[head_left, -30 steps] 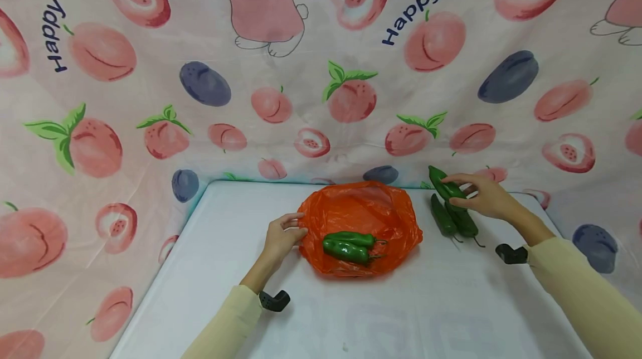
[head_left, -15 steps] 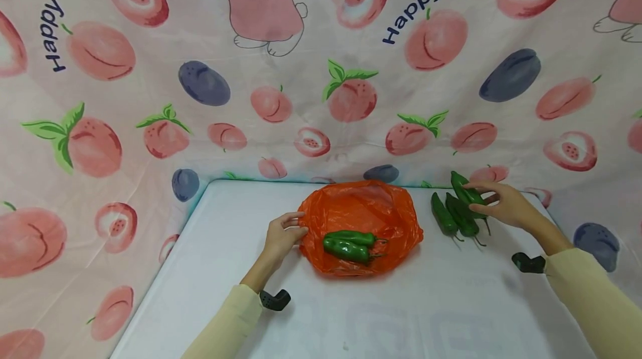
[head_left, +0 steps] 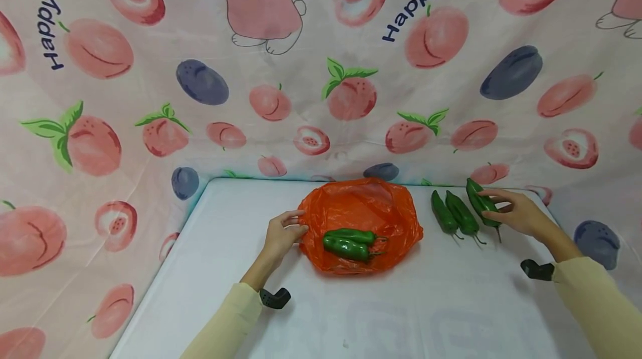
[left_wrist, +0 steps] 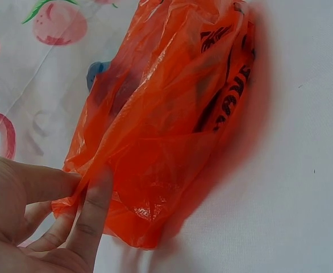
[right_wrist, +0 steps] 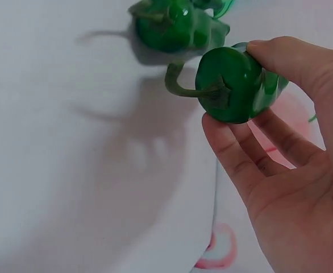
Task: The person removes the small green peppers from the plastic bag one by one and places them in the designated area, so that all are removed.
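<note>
My right hand (head_left: 521,213) pinches a green pepper (head_left: 480,200) between thumb and fingers, at the back right of the table. In the right wrist view, that pepper's curved stem points away from the palm and its shadow falls on the table. Two more green peppers (head_left: 462,212) lie side by side just left of it. My left hand (head_left: 280,235) pinches the left edge of an orange plastic bag (head_left: 368,203), thumb on one side and fingers on the other in the left wrist view. Two shiny green peppers (head_left: 346,248) lie at the bag's opening, stems to the right.
The white table (head_left: 391,320) ends at a back edge against a hanging cloth (head_left: 301,74) printed with fruit. A black wrist camera (head_left: 536,270) sits below the right cuff, another camera (head_left: 275,298) by the left cuff. Dark printing shows on the bag's side.
My right hand has moved right with its pepper, from over the two peppers to beside them, and lower. The left hand and the bag have stayed in place.
</note>
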A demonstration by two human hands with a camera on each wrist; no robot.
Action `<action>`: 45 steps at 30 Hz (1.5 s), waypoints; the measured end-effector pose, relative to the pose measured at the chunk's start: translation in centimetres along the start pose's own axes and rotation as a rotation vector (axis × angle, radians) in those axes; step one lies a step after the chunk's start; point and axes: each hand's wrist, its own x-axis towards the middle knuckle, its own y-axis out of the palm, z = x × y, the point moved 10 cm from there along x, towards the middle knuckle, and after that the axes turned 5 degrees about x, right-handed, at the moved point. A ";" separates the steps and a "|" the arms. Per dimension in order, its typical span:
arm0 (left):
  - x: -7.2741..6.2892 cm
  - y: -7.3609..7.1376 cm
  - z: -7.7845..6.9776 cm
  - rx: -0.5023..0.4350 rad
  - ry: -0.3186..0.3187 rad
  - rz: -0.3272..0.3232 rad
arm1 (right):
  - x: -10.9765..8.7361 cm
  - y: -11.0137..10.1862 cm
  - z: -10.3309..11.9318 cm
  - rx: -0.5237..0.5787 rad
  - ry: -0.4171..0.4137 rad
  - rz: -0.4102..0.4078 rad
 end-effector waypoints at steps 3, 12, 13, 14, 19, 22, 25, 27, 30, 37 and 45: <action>0.0 0.0 0.0 0.006 0.001 0.001 | -0.2 0.1 -0.9 0.013 0.020 0.002; 0.1 -0.1 0.2 -0.004 -0.007 -0.001 | -0.6 1.1 -2.6 0.068 0.050 0.028; 0.1 -0.1 0.1 -0.004 -0.004 -0.003 | -0.7 1.2 -2.7 0.073 0.049 0.025; 0.1 -0.2 0.1 -0.003 0.000 -0.003 | -0.7 1.3 -2.7 0.074 0.044 0.023; 0.2 -0.1 0.0 -0.004 0.011 0.002 | -0.8 1.8 -3.3 0.077 0.054 0.021; 0.2 0.0 0.1 0.000 0.004 0.004 | -0.8 1.9 -3.8 0.066 0.066 0.030; 0.2 0.1 0.2 0.005 -0.002 0.001 | -0.7 2.1 -4.2 0.057 0.079 0.045; 0.1 0.1 0.2 0.008 -0.002 0.000 | -0.5 2.1 -4.4 0.056 0.088 0.054; 0.1 0.1 0.3 0.010 -0.001 0.000 | -0.2 2.2 -4.7 0.050 0.110 0.069; 0.1 0.2 0.4 -0.004 -0.012 -0.001 | 0.1 2.5 -5.0 0.026 0.133 0.100; 0.1 0.2 0.3 -0.012 0.004 -0.006 | 0.3 2.6 -5.0 0.031 0.124 0.099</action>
